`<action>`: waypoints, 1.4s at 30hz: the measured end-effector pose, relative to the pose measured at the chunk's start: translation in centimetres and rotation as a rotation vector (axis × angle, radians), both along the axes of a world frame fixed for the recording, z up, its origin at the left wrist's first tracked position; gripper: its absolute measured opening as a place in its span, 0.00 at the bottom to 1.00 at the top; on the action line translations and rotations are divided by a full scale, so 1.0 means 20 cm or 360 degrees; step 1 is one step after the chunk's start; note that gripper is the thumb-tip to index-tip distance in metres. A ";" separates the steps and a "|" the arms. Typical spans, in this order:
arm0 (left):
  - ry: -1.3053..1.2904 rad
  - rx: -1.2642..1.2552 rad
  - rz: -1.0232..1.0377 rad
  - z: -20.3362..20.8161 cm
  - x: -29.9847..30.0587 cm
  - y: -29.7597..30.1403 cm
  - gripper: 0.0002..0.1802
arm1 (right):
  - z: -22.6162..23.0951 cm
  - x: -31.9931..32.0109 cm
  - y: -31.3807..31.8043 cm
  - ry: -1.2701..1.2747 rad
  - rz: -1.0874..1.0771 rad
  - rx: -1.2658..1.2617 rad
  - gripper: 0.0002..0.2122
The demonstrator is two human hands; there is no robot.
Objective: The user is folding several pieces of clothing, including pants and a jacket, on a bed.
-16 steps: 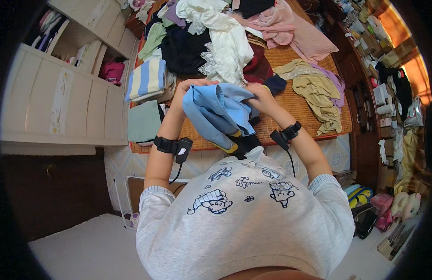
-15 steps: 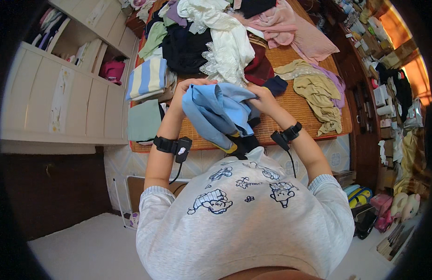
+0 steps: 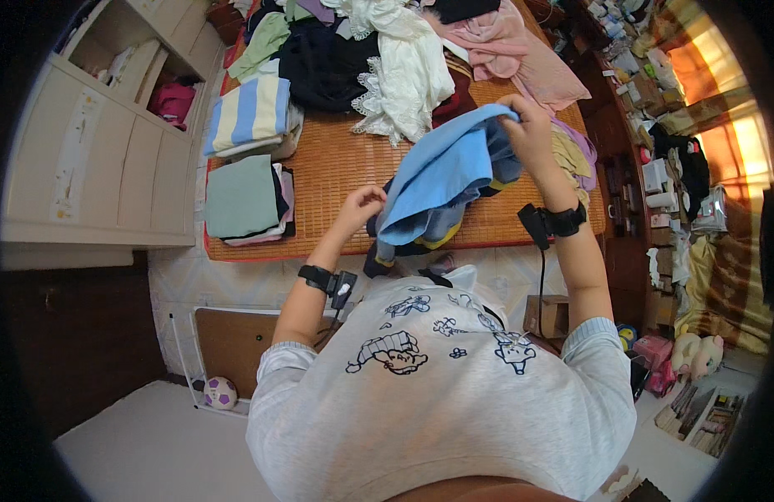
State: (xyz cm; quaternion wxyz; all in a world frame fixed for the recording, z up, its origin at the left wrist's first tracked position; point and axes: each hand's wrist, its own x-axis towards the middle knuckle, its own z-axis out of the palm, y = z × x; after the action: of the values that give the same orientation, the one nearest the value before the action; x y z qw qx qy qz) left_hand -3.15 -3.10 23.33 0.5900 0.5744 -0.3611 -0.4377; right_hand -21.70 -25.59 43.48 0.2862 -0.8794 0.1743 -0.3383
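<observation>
A light blue garment (image 3: 441,180) with yellow-edged and dark navy parts hangs in front of me, over the near edge of the mat-covered bed. My right hand (image 3: 527,138) is closed on its upper right corner and lifts it. At its left edge is my left hand (image 3: 363,207), fingers curled inward; whether cloth is pinched in them is hidden. Left of that hand lies a folded stack topped by a grey-green cloth (image 3: 240,197). Behind it is another stack with a blue-and-cream striped cloth (image 3: 251,115) on top.
A heap of loose clothes covers the far bed: a white lace-edged garment (image 3: 408,79), a black one (image 3: 332,63), a pink one (image 3: 529,58). A pale cabinet (image 3: 94,159) stands left, crowded shelves (image 3: 659,184) right. A ball (image 3: 220,392) lies on the floor.
My right hand has moved right and up, raising one corner of the blue garment. My left hand has moved lower, to the garment's left edge. The garment has opened out and turned.
</observation>
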 end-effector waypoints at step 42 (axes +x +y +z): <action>-0.0793 -0.0908 0.0287 0.15 -0.92 -0.75 0.21 | 0.27 -0.55 -0.07 -0.0616 0.0073 0.0316 0.08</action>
State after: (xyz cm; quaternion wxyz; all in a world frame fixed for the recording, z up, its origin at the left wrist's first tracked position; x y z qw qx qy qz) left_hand -21.45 -18.05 26.34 0.6563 0.5054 -0.5487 -0.1130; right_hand -32.70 -26.95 48.95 0.4073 -0.7692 0.1284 -0.4754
